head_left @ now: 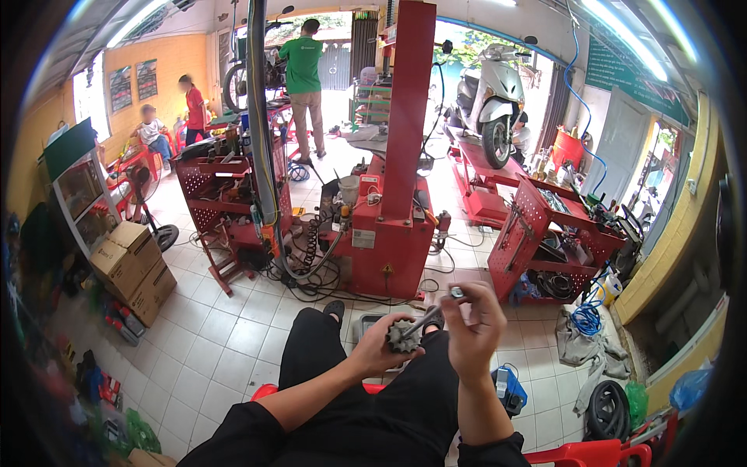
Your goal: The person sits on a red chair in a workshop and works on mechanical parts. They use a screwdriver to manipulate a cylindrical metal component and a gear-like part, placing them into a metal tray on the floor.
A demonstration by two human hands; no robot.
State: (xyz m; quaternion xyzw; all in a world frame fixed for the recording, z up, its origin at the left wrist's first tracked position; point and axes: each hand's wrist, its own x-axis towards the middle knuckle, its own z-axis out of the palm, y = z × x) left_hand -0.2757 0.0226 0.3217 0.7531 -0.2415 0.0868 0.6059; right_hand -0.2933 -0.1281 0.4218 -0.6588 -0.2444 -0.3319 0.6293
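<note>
In the head view, my left hand (381,352) grips a dark toothed metal part (404,336) above my lap. A thin metal shaft (424,321) rises from it toward my right hand (475,331), whose fingers pinch around the shaft's upper end near a small shiny nut-like piece (456,293). Below them, between my feet, a grey tray (363,321) lies on the floor, partly hidden by my hands and legs.
Red lift column (408,109), tool carts (537,233), cables and hoses stand ahead. A scooter (494,101) sits on a lift. Boxes (128,276) are left; a blue case (510,389) and tyre (607,412) right. Three people (303,86) are farther back.
</note>
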